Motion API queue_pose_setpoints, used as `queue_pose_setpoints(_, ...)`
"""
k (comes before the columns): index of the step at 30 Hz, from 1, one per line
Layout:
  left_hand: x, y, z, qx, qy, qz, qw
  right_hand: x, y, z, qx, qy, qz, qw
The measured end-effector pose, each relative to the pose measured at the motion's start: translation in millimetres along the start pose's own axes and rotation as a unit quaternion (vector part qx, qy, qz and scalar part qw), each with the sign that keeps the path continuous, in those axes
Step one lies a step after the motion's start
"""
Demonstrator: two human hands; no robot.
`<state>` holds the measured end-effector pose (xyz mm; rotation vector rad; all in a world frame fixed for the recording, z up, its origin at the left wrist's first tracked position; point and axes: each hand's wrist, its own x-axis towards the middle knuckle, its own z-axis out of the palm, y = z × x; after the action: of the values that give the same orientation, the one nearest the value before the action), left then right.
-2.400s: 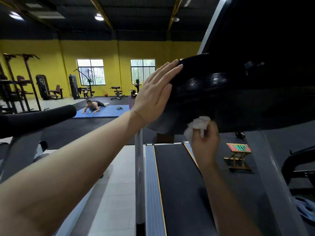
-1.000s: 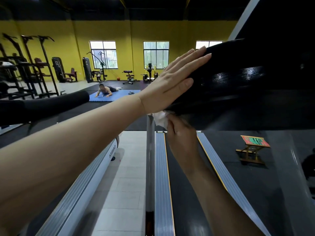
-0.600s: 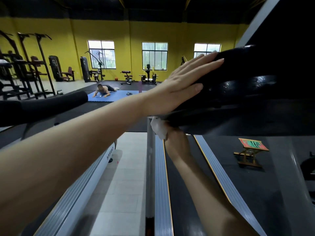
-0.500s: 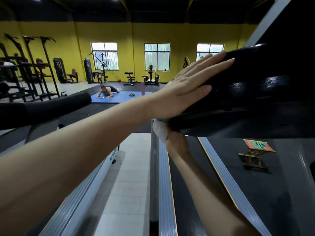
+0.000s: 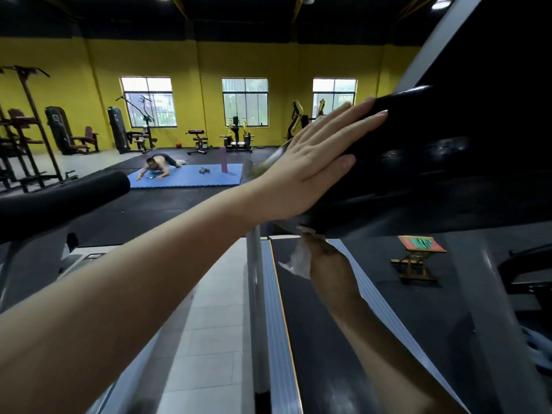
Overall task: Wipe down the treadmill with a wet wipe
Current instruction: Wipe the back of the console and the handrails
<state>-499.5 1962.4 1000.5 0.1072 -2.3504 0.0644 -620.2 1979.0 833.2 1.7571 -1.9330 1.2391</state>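
left hand [image 5: 310, 171] flat, fingers spread on black treadmill console [image 5: 442, 162] – no grasp; right hand [image 5: 328, 264] clutches white wet wipe [image 5: 298, 258] under console's lower-left edge; wipe crumpled, hangs roughly vertical; belt [image 5: 322, 339] runs away from camera

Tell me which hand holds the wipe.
The right hand, low under the black console, holds the white wipe; the left hand lies flat and empty on top.

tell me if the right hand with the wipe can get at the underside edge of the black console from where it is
Probably yes. The right hand is directly beneath the black console, with the wet wipe beside its lower edge and nothing between them. The left hand rests flat on top.
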Motion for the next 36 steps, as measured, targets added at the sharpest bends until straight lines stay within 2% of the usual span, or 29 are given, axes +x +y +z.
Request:
queue_pose_setpoints(1, -0.1, 1.6, 0.9, 0.000, 0.005, -0.004, 1.000, -6.1, 4.3, -10.3, 0.017, -0.034, -0.039, 0.999)
queue_pose_setpoints(2, -0.5, 3.3, 2.3, -0.001, 0.012, -0.008, 1.000, -10.7, 3.4, -24.8, -0.004, -0.004, -0.061, 0.998)
queue_pose_setpoints(4, -1.6, 9.6, 5.5, -0.001, 0.032, -0.021, 0.999, -24.0, 9.8, -62.8, -0.011, 0.105, -0.083, 0.991)
queue_pose_setpoints(8, 4.4, 38.0, 11.3, 0.038, 0.089, -0.042, 0.994, -36.0, 26.6, -134.9, 0.031, 0.170, -0.044, 0.984)
queue_pose_setpoints(12, 24.2, 68.4, 18.1, 0.135, 0.054, -0.003, 0.989, -30.9, 28.9, -189.9, 0.069, 0.278, -0.029, 0.958)
queue_pose_setpoints(15, 39.2, 80.8, 20.9, 0.166, 0.039, -0.001, 0.985, -18.2, 20.8, -222.5, 0.137, 0.326, -0.039, 0.935)
queue_pose_setpoints(18, 51.4, 87.9, 22.8, 0.173, 0.050, -0.022, 0.983, 4.2, 19.6, -246.5, 0.100, 0.356, -0.045, 0.928)
queue_pose_setpoints(21, 53.9, 91.2, 30.3, 0.193, 0.084, -0.022, 0.977, 7.8, 14.6, -245.4, 0.012, 0.347, -0.073, 0.935)
queue_pose_setpoints(23, 54.0, 91.3, 31.7, 0.198, 0.097, -0.022, 0.975, 3.0, 12.7, -236.3, -0.008, 0.321, -0.110, 0.941)
queue_pose_setpoints(26, 52.8, 89.9, 31.5, 0.194, 0.097, -0.015, 0.976, 4.9, 28.9, -240.7, -0.128, 0.322, -0.206, 0.915)
queue_pose_setpoints(28, 52.7, 89.9, 31.1, 0.196, 0.099, -0.016, 0.976, 18.7, 43.9, -266.9, -0.131, 0.365, -0.166, 0.907)
queue_pose_setpoints(30, 52.8, 92.2, 31.3, 0.195, 0.099, -0.020, 0.976, 36.6, 51.6, -290.2, -0.088, 0.383, -0.092, 0.915)
queue_pose_setpoints(31, 53.2, 93.5, 31.5, 0.194, 0.098, -0.024, 0.976, 45.0, 51.5, -296.5, -0.065, 0.360, -0.082, 0.927)
queue_pose_setpoints(33, 54.4, 94.8, 32.0, 0.196, 0.092, -0.030, 0.976, 50.8, 38.2, -296.2, -0.049, 0.274, -0.144, 0.950)
queue_pose_setpoints(36, 55.6, 96.8, 30.9, 0.201, 0.071, -0.048, 0.976, 43.9, 31.3, -290.4, -0.138, 0.158, -0.239, 0.948)
